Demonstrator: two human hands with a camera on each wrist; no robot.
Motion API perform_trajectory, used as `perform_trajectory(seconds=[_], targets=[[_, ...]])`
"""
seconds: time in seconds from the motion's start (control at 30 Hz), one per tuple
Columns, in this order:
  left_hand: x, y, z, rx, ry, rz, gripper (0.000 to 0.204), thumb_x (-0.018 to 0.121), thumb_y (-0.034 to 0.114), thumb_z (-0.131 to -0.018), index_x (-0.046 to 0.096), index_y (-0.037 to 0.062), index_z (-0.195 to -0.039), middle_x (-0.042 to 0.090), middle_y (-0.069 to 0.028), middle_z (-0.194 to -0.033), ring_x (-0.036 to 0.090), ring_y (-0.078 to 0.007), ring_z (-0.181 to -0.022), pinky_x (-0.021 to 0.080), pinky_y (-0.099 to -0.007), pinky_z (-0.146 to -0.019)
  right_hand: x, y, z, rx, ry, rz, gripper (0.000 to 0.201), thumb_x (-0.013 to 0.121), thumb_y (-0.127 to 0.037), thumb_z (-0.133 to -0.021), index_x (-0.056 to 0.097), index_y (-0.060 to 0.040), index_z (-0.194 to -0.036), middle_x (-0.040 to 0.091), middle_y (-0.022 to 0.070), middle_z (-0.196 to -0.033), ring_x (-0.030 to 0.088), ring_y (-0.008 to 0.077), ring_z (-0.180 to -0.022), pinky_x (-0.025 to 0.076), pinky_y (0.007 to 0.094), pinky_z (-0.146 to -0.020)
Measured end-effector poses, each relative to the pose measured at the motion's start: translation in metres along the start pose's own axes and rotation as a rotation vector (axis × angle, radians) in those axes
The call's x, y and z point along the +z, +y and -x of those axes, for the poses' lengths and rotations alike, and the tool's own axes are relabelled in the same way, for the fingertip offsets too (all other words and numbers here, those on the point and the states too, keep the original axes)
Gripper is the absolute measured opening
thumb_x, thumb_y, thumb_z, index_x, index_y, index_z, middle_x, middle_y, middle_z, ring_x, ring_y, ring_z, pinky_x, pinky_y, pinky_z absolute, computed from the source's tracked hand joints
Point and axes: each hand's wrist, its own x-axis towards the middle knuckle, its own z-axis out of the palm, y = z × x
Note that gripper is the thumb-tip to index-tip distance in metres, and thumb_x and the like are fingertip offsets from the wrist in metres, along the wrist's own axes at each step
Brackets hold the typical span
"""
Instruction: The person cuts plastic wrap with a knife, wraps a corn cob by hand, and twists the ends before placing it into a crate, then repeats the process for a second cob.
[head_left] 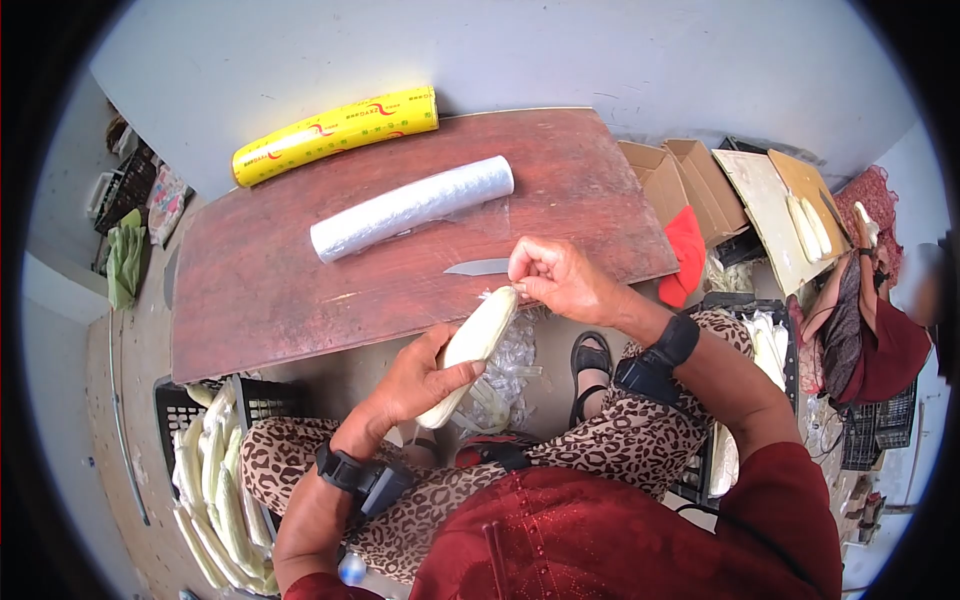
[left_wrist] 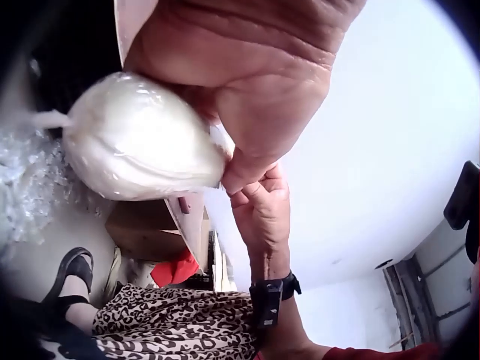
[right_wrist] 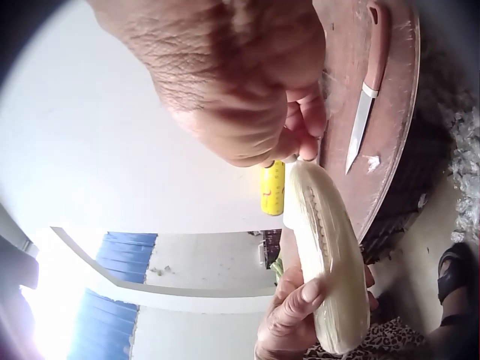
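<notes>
An ear of corn in pale husk is wrapped in clear plastic film. A narrow row of kernels shows along its side in the right wrist view. My left hand grips the ear around its middle, thumb across the front, and holds it tilted at the table's near edge. At the upper tip of the ear, the thumb and fingers of my right hand pinch the end of the film. A knife with a brown handle lies on the table beside the right hand, its blade partly visible in the head view.
On the red-brown table lie a roll of clear film and a yellow printed roll. Crates of corn stand at both sides. Plastic scraps are heaped below the edge. Another person sits at the right.
</notes>
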Motion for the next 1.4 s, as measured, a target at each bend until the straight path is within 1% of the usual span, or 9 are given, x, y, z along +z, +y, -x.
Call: perform_trajectory(seconds=[0.17,0.27,0.37,0.47,0.57,0.67,0.87,1.13,1.4], targets=[[0.000,0.014,0.003,-0.091,-0.085,0.209,0.048,0.064,0.031,-0.093,0.053,0.0014,-0.130,0.062,-0.0082,-0.111,0.058,-0.0141,-0.097,0.048,-0.0292,-0.086,-0.005,-0.009,0.000,-0.094,-0.020,0.183,0.009,0.056,0.005,-0.091,0.055,-0.0024,-0.096,0.057,-0.0016,-0.086,0.056,0.0047,-0.081,0.050,0.0234,-0.074],[0.001,0.017,0.003,-0.077,-0.072,0.228,0.048,0.063,0.029,-0.094,0.052,0.0015,-0.131,0.062,-0.0084,-0.111,0.058,-0.0142,-0.098,0.047,-0.0289,-0.086,-0.006,0.000,-0.005,-0.140,0.049,0.027,0.008,0.056,0.001,-0.093,0.058,-0.0024,-0.099,0.059,0.0001,-0.089,0.056,0.0059,-0.081,0.050,0.0240,-0.074],[0.002,0.017,0.002,-0.071,-0.040,0.207,0.046,0.062,0.028,-0.094,0.052,0.0014,-0.131,0.062,-0.0088,-0.112,0.058,-0.0145,-0.099,0.047,-0.0291,-0.087,-0.008,-0.009,-0.003,0.016,0.160,-0.097,0.012,0.057,-0.014,-0.098,0.059,-0.0021,-0.099,0.061,0.0017,-0.089,0.057,0.0060,-0.079,0.049,0.0228,-0.069],[0.002,0.016,0.001,-0.076,-0.009,0.156,0.046,0.063,0.027,-0.093,0.052,0.0016,-0.130,0.062,-0.0097,-0.112,0.059,-0.0156,-0.100,0.048,-0.0300,-0.087,-0.011,-0.023,0.000,0.262,0.123,0.010,0.040,0.052,-0.039,-0.101,0.059,-0.0005,-0.097,0.062,0.0037,-0.084,0.059,0.0067,-0.073,0.049,0.0209,-0.060],[0.002,0.011,-0.001,-0.068,0.015,0.095,0.047,0.065,0.025,-0.093,0.051,0.0012,-0.131,0.063,-0.0100,-0.113,0.059,-0.0163,-0.102,0.047,-0.0307,-0.089,-0.010,-0.011,-0.002,0.335,0.077,0.064,0.058,0.051,-0.055,-0.097,0.061,0.0010,-0.086,0.060,0.0051,-0.068,0.056,0.0090,-0.054,0.044,0.0237,-0.044],[0.003,0.006,-0.003,-0.034,0.040,-0.001,0.051,0.067,0.024,-0.091,0.049,0.0001,-0.133,0.062,-0.0095,-0.114,0.058,-0.0164,-0.105,0.046,-0.0306,-0.093,-0.008,-0.013,-0.002,0.449,0.014,0.075,0.062,0.046,-0.059,-0.097,0.059,-0.0003,-0.081,0.058,0.0049,-0.063,0.055,0.0096,-0.050,0.042,0.0239,-0.040],[0.005,0.007,-0.002,0.044,0.130,-0.213,0.051,0.070,0.024,-0.087,0.052,-0.0014,-0.128,0.064,-0.0136,-0.109,0.061,-0.0196,-0.102,0.048,-0.0332,-0.090,-0.006,-0.003,-0.004,0.484,0.002,0.010,0.057,0.042,-0.053,-0.100,0.055,-0.0030,-0.075,0.056,0.0032,-0.063,0.050,0.0076,-0.048,0.040,0.0216,-0.040],[0.007,0.004,-0.002,0.139,0.236,-0.453,0.049,0.072,0.019,-0.082,0.054,-0.0011,-0.123,0.064,-0.0188,-0.107,0.063,-0.0275,-0.100,0.049,-0.0374,-0.087,-0.004,-0.003,-0.004,0.489,-0.005,0.021,0.039,0.048,-0.035,-0.100,0.056,-0.0039,-0.078,0.057,0.0029,-0.069,0.050,0.0075,-0.053,0.042,0.0235,-0.046],[0.007,0.005,-0.005,0.072,0.116,-0.219,0.049,0.071,0.022,-0.087,0.052,0.0015,-0.127,0.063,-0.0166,-0.112,0.062,-0.0250,-0.101,0.049,-0.0350,-0.087,0.000,0.007,-0.004,0.328,0.039,0.214,0.023,0.055,-0.017,-0.098,0.058,-0.0003,-0.082,0.062,0.0037,-0.074,0.055,0.0077,-0.062,0.047,0.0245,-0.056]])
